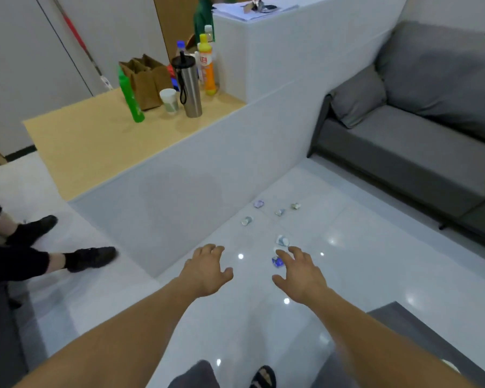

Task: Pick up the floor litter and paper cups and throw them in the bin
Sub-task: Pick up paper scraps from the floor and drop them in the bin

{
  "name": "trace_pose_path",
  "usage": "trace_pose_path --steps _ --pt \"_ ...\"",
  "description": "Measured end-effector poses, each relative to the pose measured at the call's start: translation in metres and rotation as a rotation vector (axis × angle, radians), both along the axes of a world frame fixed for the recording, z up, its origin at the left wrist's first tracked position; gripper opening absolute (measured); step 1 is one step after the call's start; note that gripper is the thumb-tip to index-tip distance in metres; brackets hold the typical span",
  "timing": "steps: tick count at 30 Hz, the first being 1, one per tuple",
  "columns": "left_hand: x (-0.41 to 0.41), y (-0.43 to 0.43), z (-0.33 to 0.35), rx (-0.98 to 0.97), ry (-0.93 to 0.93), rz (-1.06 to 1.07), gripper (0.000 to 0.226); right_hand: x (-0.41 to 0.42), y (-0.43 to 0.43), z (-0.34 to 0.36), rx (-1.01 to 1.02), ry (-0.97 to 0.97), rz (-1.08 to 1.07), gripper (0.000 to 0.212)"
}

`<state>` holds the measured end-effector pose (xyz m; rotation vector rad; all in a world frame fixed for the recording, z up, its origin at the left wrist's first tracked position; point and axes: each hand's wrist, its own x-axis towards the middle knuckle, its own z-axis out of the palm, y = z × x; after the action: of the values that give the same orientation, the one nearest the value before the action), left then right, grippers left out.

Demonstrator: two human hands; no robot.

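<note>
Both hands are held out above the glossy white tiled floor, and nothing is gripped by either. The right hand is spread wide, and its fingertips are seen just beside a small crumpled blue-and-white wrapper, which lies between forefinger and thumb; contact cannot be told. A crumpled white paper scrap lies just past those fingertips. The left hand is loosely opened, well apart from the litter. Four smaller crumpled scraps are scattered farther off. A white paper cup is stood on the pale wooden countertop.
</note>
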<state>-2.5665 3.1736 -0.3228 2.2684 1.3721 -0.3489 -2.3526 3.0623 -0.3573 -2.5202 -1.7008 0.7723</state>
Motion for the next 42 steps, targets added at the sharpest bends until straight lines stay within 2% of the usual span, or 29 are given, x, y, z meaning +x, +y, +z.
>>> trace_pose_path --steps 8,16,23,29,34,38,42 --pt "0.11 0.114 -0.055 -0.187 -0.071 -0.033 0.07 0.082 0.076 -0.042 -0.103 -0.003 -0.082 0.068" --pt "0.211 0.226 -0.175 -0.404 -0.084 0.012 0.068 0.155 0.172 -0.136 -0.278 0.052 -0.118 0.07" --pt "0.248 0.255 -0.34 -0.581 -0.009 0.134 0.067 0.207 0.244 -0.317 -0.415 0.132 -0.197 0.066" --pt "0.272 0.256 -0.509 -0.67 0.003 0.297 0.065 0.227 0.276 -0.526 -0.499 0.083 -0.05 0.068" --pt "0.284 0.239 -0.639 -0.701 0.04 0.353 0.063 0.231 0.272 -0.67 -0.453 0.1 -0.014 0.067" --pt "0.281 0.221 -0.695 -0.72 0.043 0.406 0.062 0.231 0.263 -0.734 -0.356 0.092 -0.05 0.061" --pt "0.278 0.216 -0.722 -0.768 0.041 0.45 0.063 0.23 0.255 -0.755 -0.257 0.179 -0.144 0.055"
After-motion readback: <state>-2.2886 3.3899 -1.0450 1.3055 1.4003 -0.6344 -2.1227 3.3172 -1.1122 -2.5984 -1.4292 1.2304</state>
